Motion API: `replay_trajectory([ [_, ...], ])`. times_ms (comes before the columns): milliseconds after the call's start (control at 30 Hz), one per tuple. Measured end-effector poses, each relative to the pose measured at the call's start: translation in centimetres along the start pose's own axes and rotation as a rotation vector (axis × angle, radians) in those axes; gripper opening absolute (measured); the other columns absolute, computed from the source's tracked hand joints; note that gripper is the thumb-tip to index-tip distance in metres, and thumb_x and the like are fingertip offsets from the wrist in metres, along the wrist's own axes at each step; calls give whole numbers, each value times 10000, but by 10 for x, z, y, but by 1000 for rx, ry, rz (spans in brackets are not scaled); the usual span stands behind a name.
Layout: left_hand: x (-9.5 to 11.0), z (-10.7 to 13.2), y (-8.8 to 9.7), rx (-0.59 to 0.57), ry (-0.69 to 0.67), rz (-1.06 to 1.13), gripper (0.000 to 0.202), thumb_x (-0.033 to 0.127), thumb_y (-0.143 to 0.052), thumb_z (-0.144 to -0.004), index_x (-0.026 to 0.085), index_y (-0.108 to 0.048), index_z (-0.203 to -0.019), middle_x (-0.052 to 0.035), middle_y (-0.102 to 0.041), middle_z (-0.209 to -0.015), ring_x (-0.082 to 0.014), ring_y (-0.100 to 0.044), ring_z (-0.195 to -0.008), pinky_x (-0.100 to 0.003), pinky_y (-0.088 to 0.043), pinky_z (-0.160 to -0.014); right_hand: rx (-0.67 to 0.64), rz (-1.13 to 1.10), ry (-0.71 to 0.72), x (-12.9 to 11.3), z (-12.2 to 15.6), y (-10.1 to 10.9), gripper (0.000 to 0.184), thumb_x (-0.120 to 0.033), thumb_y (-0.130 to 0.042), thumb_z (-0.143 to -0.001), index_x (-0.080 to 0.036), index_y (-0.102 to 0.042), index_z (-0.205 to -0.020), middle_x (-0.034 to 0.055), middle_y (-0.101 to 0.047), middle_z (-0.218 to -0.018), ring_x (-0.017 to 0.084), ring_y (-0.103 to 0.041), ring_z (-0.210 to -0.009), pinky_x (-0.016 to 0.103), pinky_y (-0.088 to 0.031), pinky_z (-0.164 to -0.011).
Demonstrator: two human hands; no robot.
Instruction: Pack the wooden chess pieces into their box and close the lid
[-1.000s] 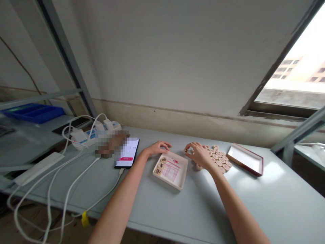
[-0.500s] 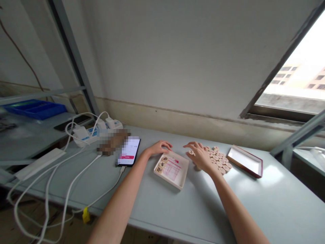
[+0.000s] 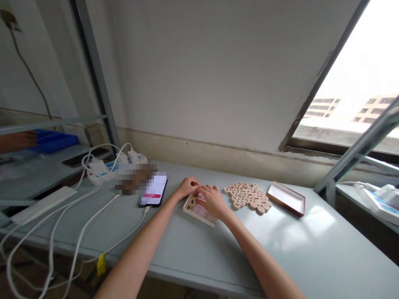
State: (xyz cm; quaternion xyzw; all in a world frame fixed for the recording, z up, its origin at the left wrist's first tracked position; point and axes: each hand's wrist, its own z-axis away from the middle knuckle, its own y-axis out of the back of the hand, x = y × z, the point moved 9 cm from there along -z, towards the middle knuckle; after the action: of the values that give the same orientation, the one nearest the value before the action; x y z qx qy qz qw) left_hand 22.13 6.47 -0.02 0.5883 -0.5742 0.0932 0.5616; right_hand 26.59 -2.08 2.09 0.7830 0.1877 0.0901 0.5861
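Observation:
A shallow white open box lies on the desk with black-marked Chinese chess pieces in a row along its left side. Curled round the box's far left corner is my left hand, gripping the rim. My right hand reaches over the box, thumb and fingers closed at the far end of the row on a Chinese chess piece that they mostly hide. To the right of the box, many loose round wooden chess pieces lie flat in a cluster.
A dark red box lid lies upturned right of the cluster. At left are a lit phone, a power strip and white cables. Another person's hand is by a blue tray. A wall runs behind the desk.
My right hand has moved left from the loose pieces to over the box. My left hand stays at the box's far left corner. Another person's hand has appeared at far left.

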Motion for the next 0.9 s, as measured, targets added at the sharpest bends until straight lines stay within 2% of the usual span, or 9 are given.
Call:
replay_trajectory([
  [100,-1,0,-1,-12,14,26,163,201,-515,-652,100,-642,-662,-70,-628,-734,-149,-560,-711,-232,-424,-673,45,-30,-56,13,3,11,219,-340,-588,-720,-239,-557,-912,23,-576,-968,199,-460,-909,324,-289,-739],
  [267,-8,-1,-5,-22,80,61,167,155,-486,-609,99,-637,-654,-73,-627,-721,-154,-556,-699,-227,-411,-643,89,-116,-215,67,24,33,196,-380,-544,-732,-261,-577,-883,15,-557,-925,190,-457,-905,309,-302,-741],
  [367,-9,-2,-5,-17,83,65,176,152,-471,-597,102,-630,-652,-73,-625,-721,-156,-552,-700,-231,-405,-643,47,-90,-292,97,34,36,196,-376,-522,-739,-248,-585,-873,25,-562,-912,196,-471,-898,332,-295,-779],
  [433,-10,-2,-5,-19,81,57,181,159,-464,-593,104,-627,-650,-71,-622,-716,-157,-548,-695,-236,-402,-639,1,-57,-299,106,38,34,205,-384,-516,-737,-245,-587,-869,31,-566,-912,203,-477,-900,345,-289,-793],
  [600,-10,-1,-7,-57,73,29,186,189,-479,-591,100,-627,-661,-69,-618,-713,-156,-540,-675,-235,-405,-614,-30,66,-283,111,43,31,217,-383,-511,-735,-245,-584,-888,48,-564,-944,221,-468,-925,328,-302,-748],
  [733,-13,0,-4,-41,77,-2,191,180,-472,-603,106,-631,-679,-58,-617,-716,-150,-539,-683,-227,-408,-619,-81,151,-284,110,47,32,215,-301,-543,-712,-217,-582,-906,71,-566,-954,235,-465,-929,334,-303,-748],
  [800,-13,-1,-4,-51,66,-17,181,171,-479,-599,107,-630,-675,-55,-614,-724,-147,-533,-688,-224,-404,-619,-52,107,-256,101,43,39,236,-247,-535,-711,-224,-564,-944,62,-563,-965,233,-462,-939,336,-311,-745],
  [900,-12,-2,-4,-67,53,-27,161,151,-479,-587,107,-623,-645,-41,-605,-698,-140,-517,-673,-221,-395,-613,45,-32,-169,70,30,47,262,-212,-502,-734,-263,-538,-989,40,-552,-1011,220,-448,-974,345,-314,-764],
])
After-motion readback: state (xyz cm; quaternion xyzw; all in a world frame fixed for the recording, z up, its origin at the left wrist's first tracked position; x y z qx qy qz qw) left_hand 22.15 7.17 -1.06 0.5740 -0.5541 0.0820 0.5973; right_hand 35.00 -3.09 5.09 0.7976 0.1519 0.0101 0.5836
